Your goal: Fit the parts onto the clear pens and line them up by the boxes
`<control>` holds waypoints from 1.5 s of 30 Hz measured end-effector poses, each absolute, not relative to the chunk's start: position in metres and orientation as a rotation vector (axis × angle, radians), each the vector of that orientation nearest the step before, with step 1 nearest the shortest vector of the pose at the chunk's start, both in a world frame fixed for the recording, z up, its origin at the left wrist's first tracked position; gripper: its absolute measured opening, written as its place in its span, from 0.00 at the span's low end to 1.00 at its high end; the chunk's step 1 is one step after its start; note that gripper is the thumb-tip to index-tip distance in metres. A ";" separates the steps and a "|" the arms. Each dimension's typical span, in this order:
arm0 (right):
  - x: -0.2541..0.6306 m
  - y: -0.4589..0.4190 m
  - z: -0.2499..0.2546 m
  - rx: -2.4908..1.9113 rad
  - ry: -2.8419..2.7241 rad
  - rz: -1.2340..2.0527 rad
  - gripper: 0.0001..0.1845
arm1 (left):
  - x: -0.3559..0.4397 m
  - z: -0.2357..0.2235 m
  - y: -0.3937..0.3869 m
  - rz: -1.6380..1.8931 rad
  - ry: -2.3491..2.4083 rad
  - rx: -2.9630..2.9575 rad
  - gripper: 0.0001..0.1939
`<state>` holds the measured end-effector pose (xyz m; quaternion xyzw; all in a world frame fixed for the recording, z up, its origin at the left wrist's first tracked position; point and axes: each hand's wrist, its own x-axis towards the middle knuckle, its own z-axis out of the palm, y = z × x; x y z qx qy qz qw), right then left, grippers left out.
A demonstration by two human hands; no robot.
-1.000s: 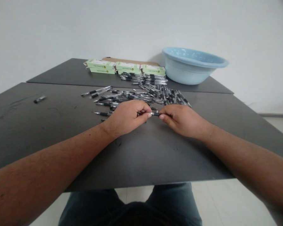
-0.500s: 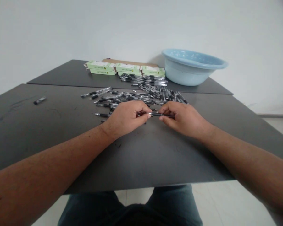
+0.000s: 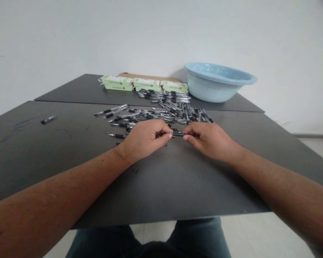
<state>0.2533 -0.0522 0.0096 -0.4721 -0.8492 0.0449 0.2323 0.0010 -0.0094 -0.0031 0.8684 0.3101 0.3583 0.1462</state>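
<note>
A pen (image 3: 178, 134) with a black grip lies level between my hands, above the near part of the dark table (image 3: 167, 186). My left hand (image 3: 148, 139) pinches its left end between thumb and forefinger. On the right end, the thumb and fingers of my right hand (image 3: 212, 140) are closed. Both tips of the pen are partly hidden by fingers. Just behind my hands spreads a heap of loose pens (image 3: 161, 115), clear with black grips; some lie behind my left hand.
Light green boxes (image 3: 118, 87) are stacked along the back, with a brown board (image 3: 150, 77) behind them. A pale blue basin (image 3: 215, 89) stands at the back right. One short clear-and-black piece (image 3: 47, 119) lies apart at the left. A seam crosses the table.
The whole scene sits slightly lower in view, as the head has tilted a little. Both hands keep their hold on the pen, with only a slight shift of the fingers.
</note>
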 end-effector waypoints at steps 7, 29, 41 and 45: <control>0.253 -0.054 0.009 -1.305 -2.277 0.180 0.06 | 0.000 -0.001 -0.010 1.036 0.897 2.485 0.04; 0.254 -0.051 0.007 -1.285 -2.308 0.212 0.05 | 0.000 -0.002 -0.009 1.046 0.872 2.482 0.03; 0.254 -0.051 0.006 -1.273 -2.310 0.235 0.07 | 0.001 -0.003 -0.009 1.079 0.840 2.477 0.03; 0.253 -0.051 0.007 -1.271 -2.308 0.227 0.06 | 0.001 -0.003 -0.009 1.087 0.840 2.479 0.03</control>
